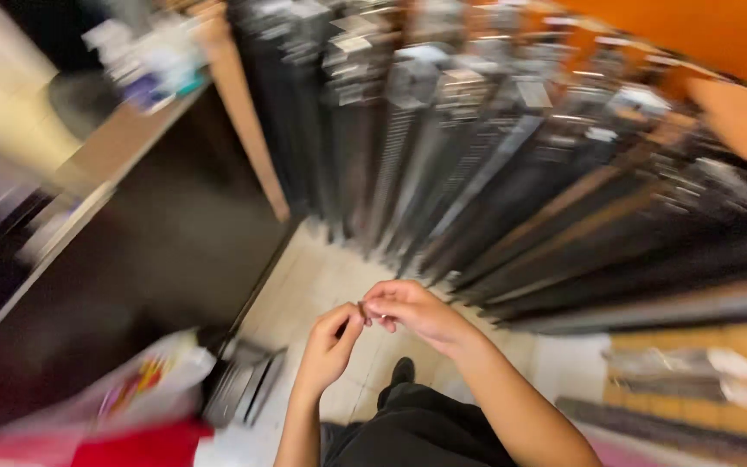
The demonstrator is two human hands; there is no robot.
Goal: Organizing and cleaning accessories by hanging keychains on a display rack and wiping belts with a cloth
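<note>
A: What does this view show of the hands?

B: My left hand (328, 342) and my right hand (412, 311) meet in front of me, above the tiled floor (322, 281). Both are closed in a pinch, thumb against forefinger, on one small dark item (361, 308) held between them. The item is too small and blurred to name.

A: What surrounds them?

B: A rack of dark hanging goods (494, 164) fills the upper right, each piece with a pale tag at its top. A dark desk (123, 138) with a wooden edge runs along the left, with small packets blurred at its far end. A white and red bag (131, 398) lies at lower left. My dark trousers and one shoe (401, 372) show below my wrists.

A: Which step is in hand?

B: I judge it to be fine fingertip work on the item, such as separating or opening it; the frame does not settle which.

A: What does the next move call for?

B: Probably a steady hold in one hand while the other pulls or turns, with light force, since so small a piece could slip to the floor.
</note>
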